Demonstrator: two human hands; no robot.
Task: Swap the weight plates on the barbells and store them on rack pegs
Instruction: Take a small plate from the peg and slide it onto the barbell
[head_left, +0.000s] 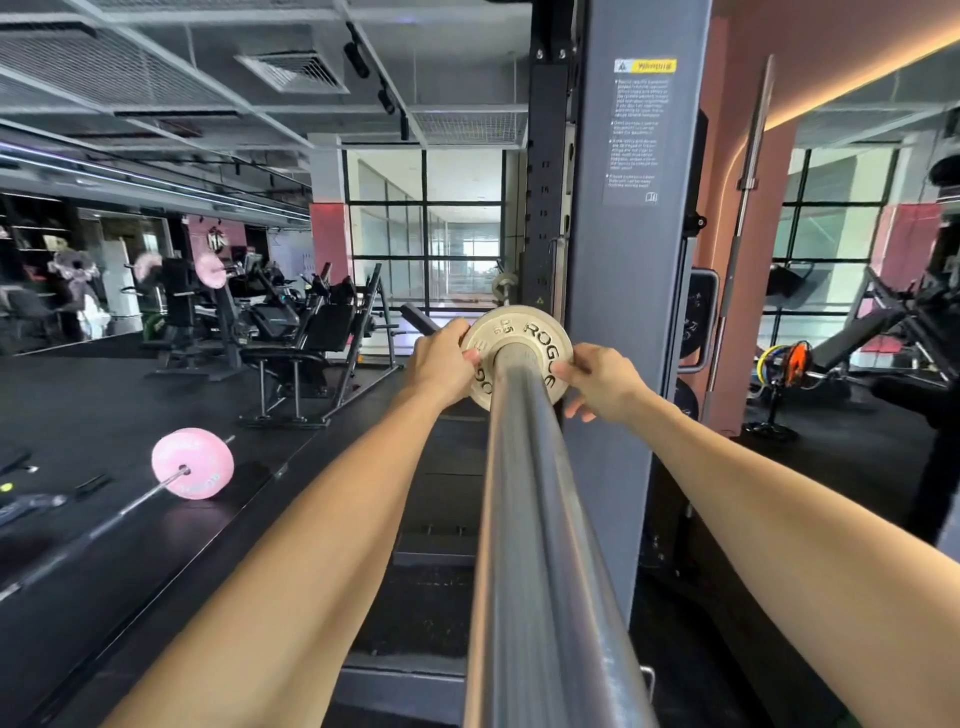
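A steel barbell sleeve (524, 519) runs away from me up the middle of the view. On its far part sits a small cream weight plate (519, 332) marked ROGUE. My left hand (441, 364) grips the plate's left rim, thumb on its face. My right hand (602, 382) holds the right rim, thumb on the face and fingers curled behind. A second barbell (130, 506) lies on the floor at the left with a pink plate (193, 464) on its end.
A grey rack upright (623, 291) with a warning sticker stands right behind the plate. Benches and machines (306, 338) fill the left background. At the right are a leaning bar (748, 208), a plate tree with coloured plates (784, 364) and a mirror.
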